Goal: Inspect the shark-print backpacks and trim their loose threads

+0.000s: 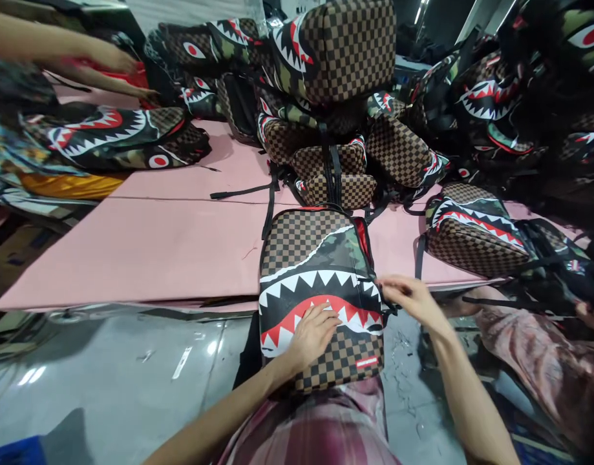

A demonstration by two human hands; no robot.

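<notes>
A backpack (297,248) with brown-black checks, a camouflage patch and a printed shark mouth leans on my lap and the table edge. Its zip gapes at the upper right side, where red lining (362,237) shows. My left hand (317,330) lies flat on the printed mouth, fingers stretched and slightly apart. At the right side of the bag, below the gap, my right hand (410,298) has its thumb and fingers pinched together. What sits between those fingertips is too small to make out.
The pink-topped table (180,245) spans the front. Piled checked backpacks (359,51) stand at the back, with black straps trailing. Another backpack (476,232) lies to the right, beside a seated person's leg (534,349). At left, a person's arms (59,45) reach over a shark-print bag (117,132).
</notes>
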